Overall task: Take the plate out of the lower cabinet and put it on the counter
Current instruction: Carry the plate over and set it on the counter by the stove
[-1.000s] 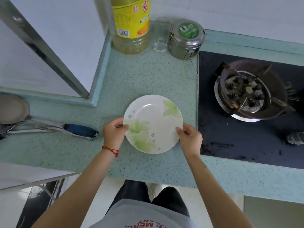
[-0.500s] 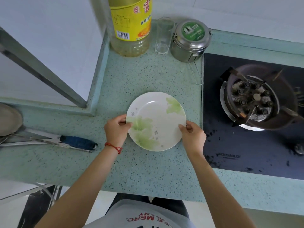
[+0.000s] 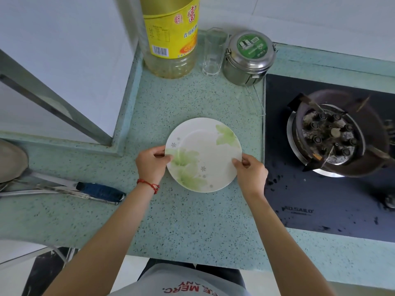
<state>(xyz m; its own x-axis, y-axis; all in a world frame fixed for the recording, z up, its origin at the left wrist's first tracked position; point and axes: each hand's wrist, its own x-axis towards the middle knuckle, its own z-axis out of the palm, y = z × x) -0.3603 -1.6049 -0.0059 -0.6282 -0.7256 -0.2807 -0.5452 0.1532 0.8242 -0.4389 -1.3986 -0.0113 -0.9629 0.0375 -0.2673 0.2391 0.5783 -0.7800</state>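
With both your left hand (image 3: 152, 165) and right hand (image 3: 250, 173) pinching the plate (image 3: 204, 154) rim over the counter (image 3: 192, 221), you've only the release left, I'd judge.

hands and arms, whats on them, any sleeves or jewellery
Both forearms are bare, with no sleeves in view. The left hand has a thin red string bracelet with a small knot at the wrist. The right hand wears nothing: no ring, watch or glove.

A speckled green countertop (image 3: 188, 227) meets white wall tiles (image 3: 299, 20) at twelve o'clock, a black glass hob (image 3: 320, 201) at three o'clock.
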